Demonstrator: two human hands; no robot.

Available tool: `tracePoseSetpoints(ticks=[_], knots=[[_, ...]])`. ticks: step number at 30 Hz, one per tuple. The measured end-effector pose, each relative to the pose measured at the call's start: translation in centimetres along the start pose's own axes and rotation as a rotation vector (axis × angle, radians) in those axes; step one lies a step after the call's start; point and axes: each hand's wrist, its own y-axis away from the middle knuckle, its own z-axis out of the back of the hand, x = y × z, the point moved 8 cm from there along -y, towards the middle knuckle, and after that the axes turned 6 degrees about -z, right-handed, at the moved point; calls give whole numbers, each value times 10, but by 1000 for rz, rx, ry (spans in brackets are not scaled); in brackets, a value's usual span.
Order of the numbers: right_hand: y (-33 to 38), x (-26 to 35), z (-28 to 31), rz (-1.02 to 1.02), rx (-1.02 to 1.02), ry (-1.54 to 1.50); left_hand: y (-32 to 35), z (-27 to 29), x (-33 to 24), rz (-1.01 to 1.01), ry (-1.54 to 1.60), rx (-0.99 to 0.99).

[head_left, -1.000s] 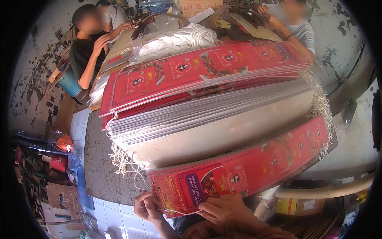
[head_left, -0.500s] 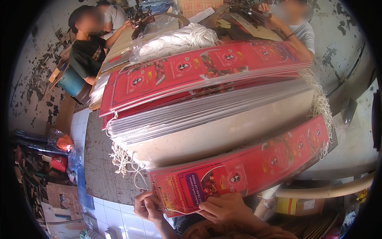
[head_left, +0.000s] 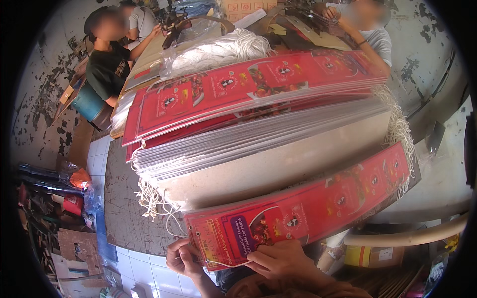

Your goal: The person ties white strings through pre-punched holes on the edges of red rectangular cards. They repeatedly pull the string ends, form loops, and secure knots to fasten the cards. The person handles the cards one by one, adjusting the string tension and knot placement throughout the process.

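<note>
A long red printed board [head_left: 318, 208] with a plastic-like sheen lies slanted along the table's near edge, its lower left corner toward me. Small holes show along its left end. A thin white cord [head_left: 226, 264] runs across that corner between my hands. My right hand [head_left: 280, 260] is closed on the cord, its knuckles resting over the board's near edge. Fingers curled in a pinch, my left hand [head_left: 185, 258] is at the corner beside the cord's other end; what lies between its fingertips is hidden.
Behind it, a thick stack of similar boards [head_left: 268, 134] stands on the scratched dark table [head_left: 124, 198], with cord loops [head_left: 151, 198] hanging at both ends. A bundle of white cord [head_left: 218, 52] lies beyond. Co-workers sit at the far left and far right. Scrap material [head_left: 74, 248] lies at left.
The view has shifted very slightly. Both hands keep the same hold and place at the board's corner, with the cord still stretched between them.
</note>
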Motion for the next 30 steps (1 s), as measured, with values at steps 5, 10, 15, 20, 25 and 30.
tracePoseSetpoints(ticks=[5,10,15,20,25,30], knots=[[0,0,0,0,1,0,0,1,1,-17,-15,-3],[1,-1,-1,4,-4,-1,-1,-1,-1,-39,-11,5],[1,-2,-2,-15,9,-11,0,0,-1,-26,-20,0],[0,-1,0,-9,12,-10,0,1,0,-36,-23,0],[-1,0,0,-15,24,-8,0,0,-1,-19,-13,3],[0,0,0,-17,18,-10,0,1,1,-17,-13,-3]])
